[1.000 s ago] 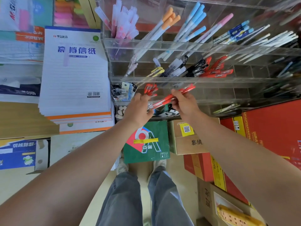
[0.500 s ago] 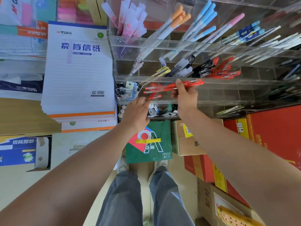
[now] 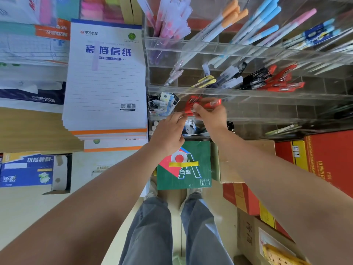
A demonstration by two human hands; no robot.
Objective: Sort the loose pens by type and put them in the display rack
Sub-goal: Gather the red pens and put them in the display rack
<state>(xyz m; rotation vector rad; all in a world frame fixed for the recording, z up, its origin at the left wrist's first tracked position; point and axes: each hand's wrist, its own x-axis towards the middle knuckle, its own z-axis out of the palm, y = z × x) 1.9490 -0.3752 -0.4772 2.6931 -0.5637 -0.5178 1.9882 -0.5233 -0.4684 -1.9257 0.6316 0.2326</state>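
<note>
lying roughly left to right, the red pens (image 3: 202, 105) are pinched in the closed right hand (image 3: 211, 117), just near of the clear display rack (image 3: 248, 96), while the left hand (image 3: 168, 134) touches their left ends, its grip hidden.

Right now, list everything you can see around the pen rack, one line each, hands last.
Rack: one, clear plastic, tiered, upper right.
Red pens: a few, in the right hand's grip, in front of the rack's lower tier.
Red pens in rack: several, middle tier, right.
Black pens: several, left of those.
Yellow pens: two, middle tier.
Orange-capped pens: about four, top tier.
Blue-capped pens: several, top tier.
Pink pens: a bunch, top tier, left.
Writing pads: a stack, white with orange edge, left of rack.
Green box: one, floor, below hands.
Red boxes: several, right.
Left hand: at the pens' ends.
Right hand: gripping red pens.
</note>
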